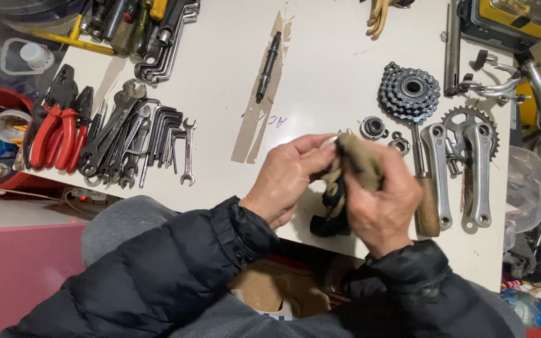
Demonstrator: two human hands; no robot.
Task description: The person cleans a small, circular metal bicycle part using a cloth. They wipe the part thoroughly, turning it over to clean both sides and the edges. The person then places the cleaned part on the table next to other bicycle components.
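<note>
My left hand (289,178) and my right hand (383,203) are pressed together over the near edge of a white table (333,69). Both grip a dirty beige and black rag (345,181) bunched between them. The rag wraps something small that I cannot see. Just beyond my hands lie a round bearing cup (374,128) and a small nut (401,146). A tool with a wooden handle (427,209) lies right beside my right hand.
A stacked sprocket cluster (409,91) and two silver crank arms (458,172) lie at the right. A dark axle (268,66) rests mid-table. Several wrenches and hex keys (136,144) and red-handled pliers (54,128) fill the left side.
</note>
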